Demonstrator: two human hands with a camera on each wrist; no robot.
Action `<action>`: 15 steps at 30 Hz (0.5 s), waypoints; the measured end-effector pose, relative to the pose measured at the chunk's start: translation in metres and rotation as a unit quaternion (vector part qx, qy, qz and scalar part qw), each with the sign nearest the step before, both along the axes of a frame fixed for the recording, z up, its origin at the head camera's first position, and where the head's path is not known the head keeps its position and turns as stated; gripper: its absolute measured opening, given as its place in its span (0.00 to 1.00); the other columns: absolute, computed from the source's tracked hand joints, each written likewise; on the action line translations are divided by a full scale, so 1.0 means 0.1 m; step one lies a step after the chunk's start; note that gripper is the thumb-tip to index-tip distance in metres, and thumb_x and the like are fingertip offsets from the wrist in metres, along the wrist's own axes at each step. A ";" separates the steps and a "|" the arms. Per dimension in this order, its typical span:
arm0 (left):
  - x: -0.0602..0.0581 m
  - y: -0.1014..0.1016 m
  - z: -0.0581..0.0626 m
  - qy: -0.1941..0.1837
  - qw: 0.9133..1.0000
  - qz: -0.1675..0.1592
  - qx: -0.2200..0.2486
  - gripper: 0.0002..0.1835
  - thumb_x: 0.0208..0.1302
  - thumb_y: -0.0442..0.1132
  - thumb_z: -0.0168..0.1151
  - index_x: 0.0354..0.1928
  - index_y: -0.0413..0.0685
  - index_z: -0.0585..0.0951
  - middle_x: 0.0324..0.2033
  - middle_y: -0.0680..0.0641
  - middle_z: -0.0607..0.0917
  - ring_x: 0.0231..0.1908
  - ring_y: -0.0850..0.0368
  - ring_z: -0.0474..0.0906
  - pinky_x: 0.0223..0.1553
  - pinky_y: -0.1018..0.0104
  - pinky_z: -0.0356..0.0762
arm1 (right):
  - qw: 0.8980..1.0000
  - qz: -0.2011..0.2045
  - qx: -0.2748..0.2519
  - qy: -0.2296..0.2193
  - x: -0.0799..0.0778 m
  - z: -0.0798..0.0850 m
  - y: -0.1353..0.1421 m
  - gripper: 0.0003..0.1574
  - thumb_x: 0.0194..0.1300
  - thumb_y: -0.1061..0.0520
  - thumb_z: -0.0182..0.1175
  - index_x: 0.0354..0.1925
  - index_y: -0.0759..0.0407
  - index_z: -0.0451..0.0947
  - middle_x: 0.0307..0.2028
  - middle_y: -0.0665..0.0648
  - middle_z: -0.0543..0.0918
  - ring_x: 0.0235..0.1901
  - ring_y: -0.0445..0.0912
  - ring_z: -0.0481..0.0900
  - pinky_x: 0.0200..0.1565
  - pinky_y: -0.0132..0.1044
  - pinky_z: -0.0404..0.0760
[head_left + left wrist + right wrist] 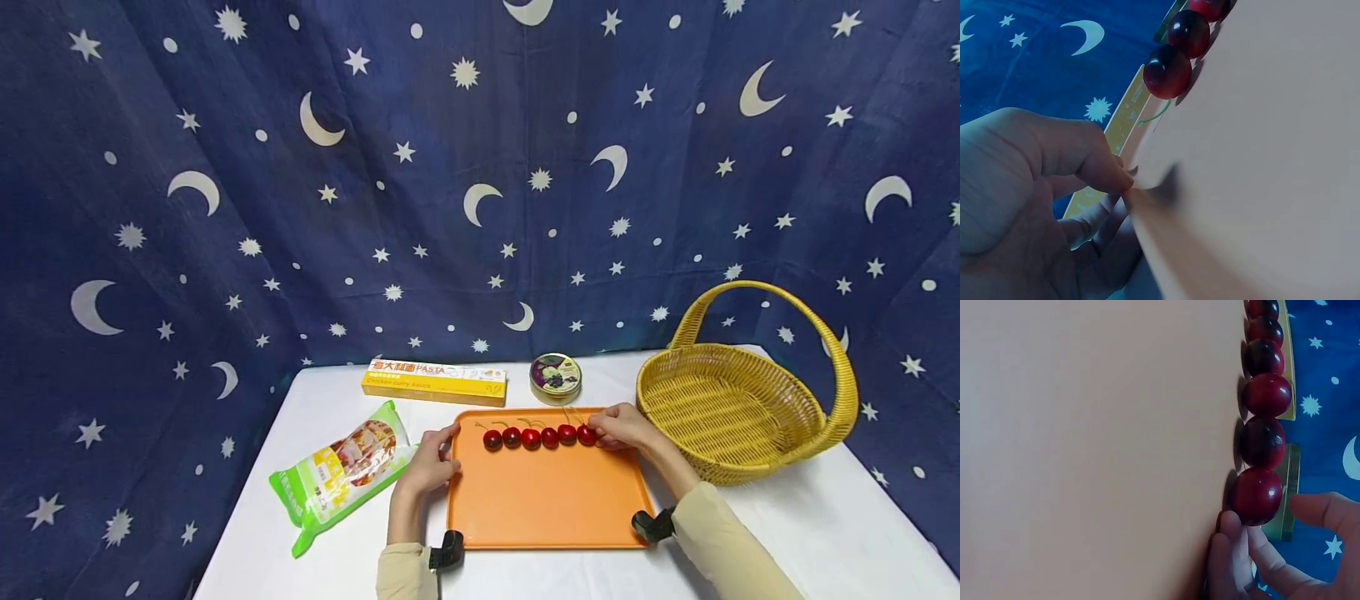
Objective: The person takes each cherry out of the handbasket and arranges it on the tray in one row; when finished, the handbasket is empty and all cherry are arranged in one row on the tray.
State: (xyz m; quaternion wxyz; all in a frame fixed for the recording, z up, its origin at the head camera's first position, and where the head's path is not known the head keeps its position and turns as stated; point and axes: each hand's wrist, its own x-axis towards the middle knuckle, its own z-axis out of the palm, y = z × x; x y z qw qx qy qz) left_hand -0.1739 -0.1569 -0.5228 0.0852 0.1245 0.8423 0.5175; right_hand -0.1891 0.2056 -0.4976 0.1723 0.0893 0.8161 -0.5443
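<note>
Several dark red cherries (531,439) stand in a row along the far part of an orange tray (547,508), with thin stems on some. My left hand (429,463) holds the tray's left rim; the left wrist view shows the thumb (1107,165) over the edge and other fingers below. At the row's right end is my right hand (621,427), beside the last cherry (1257,496). In the right wrist view its fingertips (1230,522) touch that cherry's near side, while the thumb (1313,507) stands slightly apart from it.
Behind the tray lie a yellow and white pasta box (435,382) and a round tin (556,379). A green food packet (345,475) is on the left. On the right stands a yellow wicker basket (723,462) with a tall handle. A starry blue cloth (480,125) hangs behind.
</note>
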 end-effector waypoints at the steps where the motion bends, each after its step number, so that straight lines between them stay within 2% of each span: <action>1: 0.01 -0.01 0.00 -0.001 1.000 0.001 0.001 0.40 0.45 0.22 0.59 0.68 0.29 0.67 0.47 0.35 0.65 0.27 0.58 0.66 0.22 0.71 0.68 | 1.000 0.003 -0.006 0.001 0.00 0.00 0.00 0.14 0.62 0.58 0.57 0.36 0.70 0.80 0.26 0.56 0.82 0.23 0.42 0.82 0.29 0.34 0.82; 6: -0.03 -0.01 0.03 0.011 1.000 0.000 0.005 0.40 0.46 0.22 0.58 0.68 0.29 0.67 0.47 0.34 0.65 0.26 0.58 0.65 0.22 0.71 0.67 | 1.000 0.007 -0.020 0.018 -0.02 0.04 0.01 0.11 0.62 0.61 0.58 0.35 0.71 0.79 0.24 0.56 0.83 0.23 0.43 0.83 0.28 0.34 0.82; 9: -0.07 0.00 0.06 -0.001 1.000 0.000 0.000 0.39 0.49 0.22 0.58 0.69 0.31 0.66 0.48 0.34 0.65 0.28 0.56 0.66 0.24 0.70 0.66 | 1.000 0.002 -0.014 0.026 -0.01 0.08 0.02 0.11 0.62 0.61 0.57 0.35 0.71 0.77 0.24 0.56 0.82 0.23 0.44 0.82 0.28 0.35 0.82; 12: -0.07 0.03 0.09 -0.008 1.000 0.001 -0.007 0.37 0.54 0.25 0.59 0.70 0.32 0.65 0.49 0.34 0.67 0.32 0.53 0.69 0.28 0.66 0.70 | 0.998 0.008 0.028 0.058 0.03 0.14 0.01 0.11 0.62 0.61 0.57 0.35 0.73 0.76 0.24 0.58 0.80 0.22 0.45 0.81 0.26 0.37 0.82; 15: -0.03 0.06 0.16 0.016 0.999 0.004 -0.031 0.35 0.58 0.29 0.60 0.69 0.30 0.64 0.49 0.32 0.70 0.41 0.45 0.75 0.40 0.56 0.77 | 0.986 0.026 0.112 0.117 0.07 0.22 -0.04 0.12 0.61 0.60 0.57 0.36 0.72 0.76 0.25 0.60 0.81 0.23 0.47 0.80 0.26 0.38 0.80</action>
